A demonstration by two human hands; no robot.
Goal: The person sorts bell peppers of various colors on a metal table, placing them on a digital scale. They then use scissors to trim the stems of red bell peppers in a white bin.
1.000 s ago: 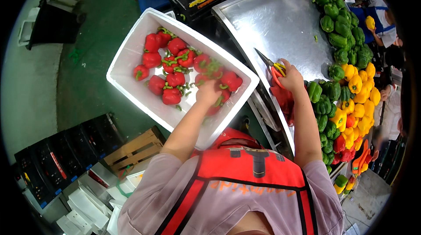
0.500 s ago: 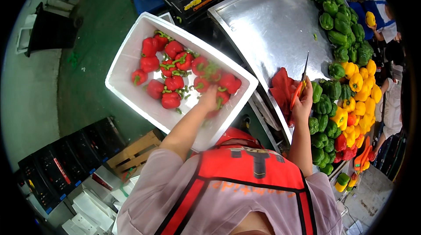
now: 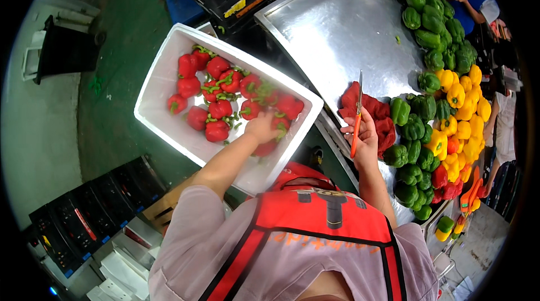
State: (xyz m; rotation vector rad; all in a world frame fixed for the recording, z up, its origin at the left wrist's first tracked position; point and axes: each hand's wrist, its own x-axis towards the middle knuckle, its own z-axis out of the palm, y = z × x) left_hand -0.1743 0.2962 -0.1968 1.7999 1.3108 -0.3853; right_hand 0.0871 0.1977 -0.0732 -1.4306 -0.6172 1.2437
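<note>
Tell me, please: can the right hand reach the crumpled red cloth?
Probably yes: the cloth lies beside the right hand; only the held orange-handled metal scissors might hinder it.

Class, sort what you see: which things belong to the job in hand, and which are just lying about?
In the job:
red peppers, the left hand among them
white box holding them
scissors in the right hand

Apparently lying about:
red cloth on the metal table
black bin
green peppers and yellow peppers, untouched by these hands
</note>
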